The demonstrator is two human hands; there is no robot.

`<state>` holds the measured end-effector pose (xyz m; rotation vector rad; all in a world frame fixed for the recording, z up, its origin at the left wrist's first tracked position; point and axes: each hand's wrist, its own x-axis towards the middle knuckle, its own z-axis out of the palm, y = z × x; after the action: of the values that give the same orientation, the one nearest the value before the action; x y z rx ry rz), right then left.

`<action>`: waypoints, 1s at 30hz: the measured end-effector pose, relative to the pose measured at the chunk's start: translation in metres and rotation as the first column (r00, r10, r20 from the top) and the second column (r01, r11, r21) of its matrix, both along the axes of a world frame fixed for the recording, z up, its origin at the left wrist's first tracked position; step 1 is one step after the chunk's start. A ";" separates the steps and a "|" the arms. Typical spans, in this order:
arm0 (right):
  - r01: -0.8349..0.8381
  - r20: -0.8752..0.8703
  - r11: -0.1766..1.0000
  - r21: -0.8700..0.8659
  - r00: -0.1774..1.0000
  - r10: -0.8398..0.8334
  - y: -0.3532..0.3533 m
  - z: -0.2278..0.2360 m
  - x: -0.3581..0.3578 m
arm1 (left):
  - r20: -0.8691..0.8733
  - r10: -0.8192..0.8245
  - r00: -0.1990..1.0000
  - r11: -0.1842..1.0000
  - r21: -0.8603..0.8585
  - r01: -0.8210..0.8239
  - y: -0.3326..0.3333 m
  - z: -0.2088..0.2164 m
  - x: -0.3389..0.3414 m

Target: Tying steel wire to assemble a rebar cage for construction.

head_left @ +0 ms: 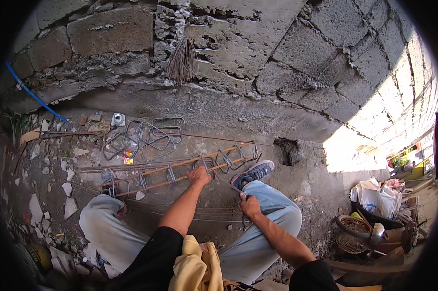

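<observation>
A long rebar cage [153, 170] of rusty bars with grey square stirrups lies across the ground in front of me. At its middle, my left hand [199, 175] is closed on a stirrup [207, 161]. My right hand [250, 205] is a fist beside my right knee, nearer to me than the cage. From it a thin dark metal rod [227, 184] runs up and left toward the stirrup; its far end is hard to make out. Several loose bent stirrups [156, 138] lie in a pile beyond the cage, at left.
My shoes [254, 174] stand close to the cage on either side. Loose rebar lies along the ground. Broken rubble [70, 206] covers the left, and a hole [288, 151] opens near the block wall [219, 43]. White sacks [376, 198] and a wheel [353, 226] are at right.
</observation>
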<state>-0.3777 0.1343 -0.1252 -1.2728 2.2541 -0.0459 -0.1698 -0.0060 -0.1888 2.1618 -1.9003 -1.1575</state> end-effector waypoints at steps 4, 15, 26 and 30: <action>0.008 0.124 0.990 -0.141 0.992 0.009 -0.011 0.006 -0.009 | -0.050 -0.067 0.996 0.981 -0.187 0.057 0.023 -0.018 0.027; -0.054 0.055 0.988 -0.148 0.996 0.063 -0.009 0.012 -0.025 | -0.625 -0.039 0.779 0.180 -0.772 -0.610 -0.186 0.321 0.115; 0.378 0.668 0.870 0.316 0.563 -0.487 0.013 0.040 0.019 | -0.958 -0.170 0.229 0.200 -0.261 -0.944 -0.252 0.382 0.157; 0.092 0.168 0.959 -0.267 0.985 -0.048 0.029 0.032 0.036 | -0.957 -0.287 0.036 0.268 -0.117 -0.956 -0.207 0.399 0.205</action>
<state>-0.3415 0.1628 -0.0932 -1.2751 2.2068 -0.4848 0.0348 -0.2132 0.2100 0.6670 -0.5478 -0.6264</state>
